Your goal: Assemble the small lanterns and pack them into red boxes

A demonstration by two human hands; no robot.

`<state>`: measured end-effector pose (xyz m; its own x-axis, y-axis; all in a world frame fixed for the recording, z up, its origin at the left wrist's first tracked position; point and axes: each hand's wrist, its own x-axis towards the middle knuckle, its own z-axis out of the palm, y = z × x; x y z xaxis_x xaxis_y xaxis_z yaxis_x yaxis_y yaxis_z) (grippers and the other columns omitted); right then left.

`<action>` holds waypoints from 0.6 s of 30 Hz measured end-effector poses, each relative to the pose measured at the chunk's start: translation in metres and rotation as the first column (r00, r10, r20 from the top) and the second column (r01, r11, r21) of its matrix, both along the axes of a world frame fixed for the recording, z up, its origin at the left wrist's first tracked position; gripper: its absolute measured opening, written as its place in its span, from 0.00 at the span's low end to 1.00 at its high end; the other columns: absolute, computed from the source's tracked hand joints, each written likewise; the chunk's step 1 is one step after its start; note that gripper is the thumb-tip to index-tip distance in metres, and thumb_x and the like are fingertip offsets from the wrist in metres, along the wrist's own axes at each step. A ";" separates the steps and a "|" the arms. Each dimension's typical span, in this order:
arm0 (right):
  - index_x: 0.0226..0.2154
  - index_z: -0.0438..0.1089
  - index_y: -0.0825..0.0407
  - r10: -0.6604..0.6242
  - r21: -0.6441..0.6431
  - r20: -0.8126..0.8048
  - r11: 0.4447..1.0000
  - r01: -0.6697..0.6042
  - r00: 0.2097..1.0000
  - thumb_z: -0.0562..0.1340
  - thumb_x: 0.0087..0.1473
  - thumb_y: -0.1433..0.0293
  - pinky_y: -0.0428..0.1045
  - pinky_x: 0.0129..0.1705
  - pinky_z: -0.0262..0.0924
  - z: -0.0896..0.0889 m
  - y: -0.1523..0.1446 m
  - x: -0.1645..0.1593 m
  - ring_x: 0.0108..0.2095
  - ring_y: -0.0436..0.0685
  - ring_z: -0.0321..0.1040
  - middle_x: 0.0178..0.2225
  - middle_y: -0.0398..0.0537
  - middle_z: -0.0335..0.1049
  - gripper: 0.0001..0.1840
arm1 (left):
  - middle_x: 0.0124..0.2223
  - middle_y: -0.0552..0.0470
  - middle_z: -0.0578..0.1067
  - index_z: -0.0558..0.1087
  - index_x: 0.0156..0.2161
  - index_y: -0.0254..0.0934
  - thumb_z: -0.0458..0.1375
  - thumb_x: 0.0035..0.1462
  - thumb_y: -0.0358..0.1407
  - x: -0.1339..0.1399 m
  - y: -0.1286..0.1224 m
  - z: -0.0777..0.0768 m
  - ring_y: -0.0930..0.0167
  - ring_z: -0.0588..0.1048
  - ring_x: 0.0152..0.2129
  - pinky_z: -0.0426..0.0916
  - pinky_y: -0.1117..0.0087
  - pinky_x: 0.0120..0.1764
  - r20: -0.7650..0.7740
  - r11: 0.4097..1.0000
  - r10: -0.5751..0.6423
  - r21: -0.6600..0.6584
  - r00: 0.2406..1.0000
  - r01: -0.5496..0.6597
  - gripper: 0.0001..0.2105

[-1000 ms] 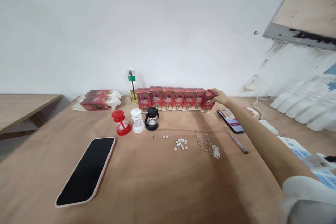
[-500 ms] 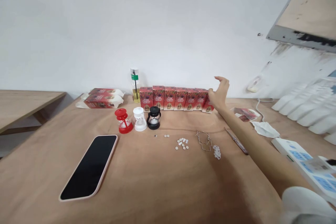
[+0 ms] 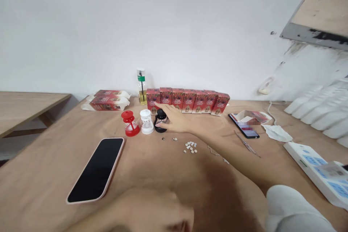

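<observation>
Along the back edge of the flat brown bench (image 3: pixel 143 161) stand red upright cardboard boxes (image 3: pixel 189 100) — before their left end, small red, white and black plastic lanterns (image 3: pixel 147 129); before these, leftward, a flat pink-rimmed black phone (image 3: pixel 96 170).

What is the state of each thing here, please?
Black lantern: upright, partly covered by right hand
White lantern: upright
Red lantern: upright
Left phone: screen dark
Right phone: screen lit
Bottle: upright, partly filled
Row boxes: standing
Left boxes: lying, flaps open
Left hand: blurred
</observation>
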<state>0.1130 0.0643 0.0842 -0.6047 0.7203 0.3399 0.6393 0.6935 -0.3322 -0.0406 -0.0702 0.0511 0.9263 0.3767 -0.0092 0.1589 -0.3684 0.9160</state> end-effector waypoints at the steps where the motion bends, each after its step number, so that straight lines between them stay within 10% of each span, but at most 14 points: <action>1: 0.62 0.45 0.52 -0.003 -0.002 0.016 1.000 0.003 1.000 0.60 0.53 0.55 0.62 0.54 0.54 -0.002 0.001 -0.003 0.54 0.66 0.56 0.59 0.57 0.56 0.41 | 0.31 0.54 0.75 0.72 0.39 0.40 0.57 0.57 0.44 0.003 0.004 -0.001 0.72 0.73 0.26 0.69 0.72 0.29 -0.031 0.998 -0.037 -0.052 0.999 0.035 0.11; 4: 0.59 0.53 0.52 0.000 0.039 0.017 0.999 -0.001 1.000 0.60 0.54 0.57 0.60 0.53 0.55 -0.010 0.005 -0.007 0.52 0.63 0.59 0.55 0.56 0.59 0.34 | 0.25 0.57 0.71 0.70 0.37 0.38 0.60 0.53 0.46 0.009 0.020 -0.011 0.76 0.70 0.21 0.64 0.75 0.25 -0.101 0.924 -0.058 -0.382 0.993 0.015 0.13; 8: 0.50 0.63 0.53 -0.052 0.112 -0.052 0.992 0.058 0.997 0.59 0.56 0.68 0.55 0.49 0.60 -0.018 0.005 -0.004 0.47 0.59 0.63 0.48 0.54 0.62 0.18 | 0.31 0.54 0.72 0.69 0.39 0.36 0.65 0.48 0.43 0.008 0.041 -0.030 0.75 0.72 0.25 0.66 0.73 0.30 0.017 0.680 0.130 -0.729 0.991 -0.077 0.17; 15: 0.42 0.68 0.52 -0.177 0.334 -0.282 0.903 0.269 0.943 0.56 0.60 0.66 0.50 0.41 0.65 -0.030 -0.049 0.019 0.40 0.54 0.66 0.40 0.52 0.65 0.10 | 0.48 0.44 0.72 0.68 0.51 0.38 0.60 0.52 0.49 0.005 0.053 -0.048 0.64 0.74 0.40 0.68 0.62 0.41 0.309 0.501 0.416 -0.863 0.855 0.067 0.25; 18: 0.37 0.70 0.51 0.001 0.609 -0.241 0.778 0.151 0.971 0.60 0.57 0.68 0.48 0.36 0.64 -0.048 -0.089 0.023 0.37 0.53 0.67 0.35 0.50 0.69 0.06 | 0.45 0.46 0.75 0.72 0.47 0.37 0.60 0.50 0.51 0.006 0.051 -0.051 0.64 0.73 0.41 0.67 0.62 0.44 0.365 0.437 0.517 -0.890 0.774 0.128 0.24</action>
<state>0.1357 -0.0248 0.0361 -0.4143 0.3468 0.8414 0.6626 0.7488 0.0176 -0.0350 -0.0190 -0.0002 0.7710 0.6368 0.0006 -0.4919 0.5950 0.6356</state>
